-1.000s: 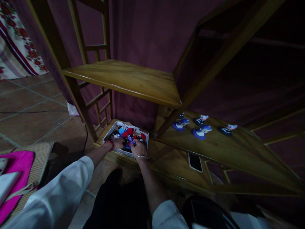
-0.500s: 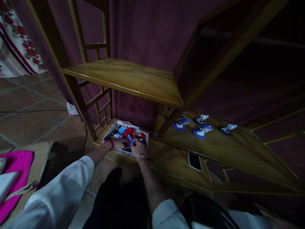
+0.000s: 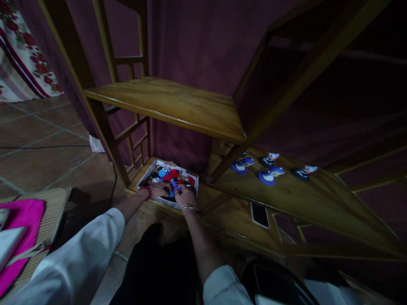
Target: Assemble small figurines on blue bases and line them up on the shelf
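A shallow white cardboard box of small red, blue and black figurines sits on the low wooden shelf. Inside it, my right hand pinches a purple-blue figurine by its rounded base. My left hand, with a red bead bracelet at the wrist, lies over the figurines at the box's left front, its fingers stretched out and apart. Close to its fingertips is the same purple-blue figurine; whether they touch it I cannot tell. Red figurines and a light-blue one lie at the back of the box.
Overhead is a wooden shelf board, and a slanting post stands right of the box. Several figurines on round bases, such as a purple one, stand on the right shelf. A phone lies nearby. At left is a pink cloth.
My left hand's fingers have spread and flattened slightly over the figurines. My right hand stays on the purple-blue figurine, almost unmoved.
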The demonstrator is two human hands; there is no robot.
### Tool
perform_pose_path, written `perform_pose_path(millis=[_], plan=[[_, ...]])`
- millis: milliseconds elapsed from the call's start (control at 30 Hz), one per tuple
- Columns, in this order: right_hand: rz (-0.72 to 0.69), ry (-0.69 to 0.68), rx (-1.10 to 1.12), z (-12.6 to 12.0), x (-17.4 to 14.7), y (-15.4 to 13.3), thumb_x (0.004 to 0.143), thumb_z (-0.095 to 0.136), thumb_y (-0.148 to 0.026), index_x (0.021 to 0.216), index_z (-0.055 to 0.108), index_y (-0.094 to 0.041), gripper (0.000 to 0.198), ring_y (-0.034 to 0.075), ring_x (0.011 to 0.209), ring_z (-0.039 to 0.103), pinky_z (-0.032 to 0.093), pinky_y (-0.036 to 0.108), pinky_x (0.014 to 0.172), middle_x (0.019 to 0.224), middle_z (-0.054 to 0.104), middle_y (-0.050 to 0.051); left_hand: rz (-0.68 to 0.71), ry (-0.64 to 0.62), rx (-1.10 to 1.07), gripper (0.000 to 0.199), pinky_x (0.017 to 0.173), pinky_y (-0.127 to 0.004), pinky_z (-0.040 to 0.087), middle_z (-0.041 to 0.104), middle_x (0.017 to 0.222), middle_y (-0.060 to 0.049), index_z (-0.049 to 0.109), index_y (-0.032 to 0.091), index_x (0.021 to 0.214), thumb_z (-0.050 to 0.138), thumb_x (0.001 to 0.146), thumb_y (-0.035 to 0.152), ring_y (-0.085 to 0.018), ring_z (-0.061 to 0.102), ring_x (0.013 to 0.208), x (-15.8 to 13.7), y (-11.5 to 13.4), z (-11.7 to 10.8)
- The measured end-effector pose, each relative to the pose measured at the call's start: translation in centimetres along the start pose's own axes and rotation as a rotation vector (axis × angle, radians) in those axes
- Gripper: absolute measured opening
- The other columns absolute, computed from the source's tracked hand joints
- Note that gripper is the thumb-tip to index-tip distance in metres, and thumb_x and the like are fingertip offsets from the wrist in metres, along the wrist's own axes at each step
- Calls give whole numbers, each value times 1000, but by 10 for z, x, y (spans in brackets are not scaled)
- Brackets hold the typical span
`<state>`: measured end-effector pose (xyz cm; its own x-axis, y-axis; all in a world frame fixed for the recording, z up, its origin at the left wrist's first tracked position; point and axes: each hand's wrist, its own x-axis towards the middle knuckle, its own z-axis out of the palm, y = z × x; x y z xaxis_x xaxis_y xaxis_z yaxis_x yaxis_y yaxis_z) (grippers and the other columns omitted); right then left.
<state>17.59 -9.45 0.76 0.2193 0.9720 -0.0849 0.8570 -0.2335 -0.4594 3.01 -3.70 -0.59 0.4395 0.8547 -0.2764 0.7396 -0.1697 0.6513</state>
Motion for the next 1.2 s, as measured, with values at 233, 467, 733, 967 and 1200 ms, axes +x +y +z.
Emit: perform_pose_path(millis=[233, 467, 733, 967, 1200], plan=[[29, -23, 10, 0, 1, 2, 81, 40, -30, 109, 57, -27, 33, 17, 85, 59, 43, 25, 72, 97, 66, 3, -2, 30, -16, 28, 59, -19, 41, 60, 75, 3, 59, 21, 97, 55, 70, 22, -11, 54, 66, 0, -2, -5], [16, 7, 10, 2, 1, 3, 81, 41, -30, 113, 54, -26, 34, 17, 89, 58, 42, 25, 73, 103, 64, 4, 88, 120, 8, 24, 75, -23, 42, 58, 89, -1, 60, 20, 90, 56, 67, 15, -14, 54, 81, -3, -1, -8], [26, 16, -10, 5, 1, 4, 82, 40, -31, 111, 55, -27, 33, 17, 83, 59, 41, 24, 68, 96, 66, 3, 172, 158, 28, 26, 81, -26, 42, 59, 93, -3, 60, 17, 88, 49, 68, 6, -14, 55, 87, -5, -9, -10], [40, -16, 5, 2, 0, 3, 82, 39, -33, 113, 54, -28, 34, 17, 87, 59, 42, 24, 72, 99, 65, 2, 138, 199, 88, 29, 82, -23, 42, 59, 95, -3, 64, 18, 74, 45, 64, -2, -13, 56, 87, -5, -16, -13], [28, -39, 14, 0, 0, 2, 82, 41, -30, 116, 51, -30, 36, 17, 89, 59, 42, 24, 75, 103, 64, 2, -22, 245, 135, 31, 80, -23, 43, 63, 88, -5, 66, 16, 74, 42, 67, -2, -14, 58, 85, 1, -19, -13]])
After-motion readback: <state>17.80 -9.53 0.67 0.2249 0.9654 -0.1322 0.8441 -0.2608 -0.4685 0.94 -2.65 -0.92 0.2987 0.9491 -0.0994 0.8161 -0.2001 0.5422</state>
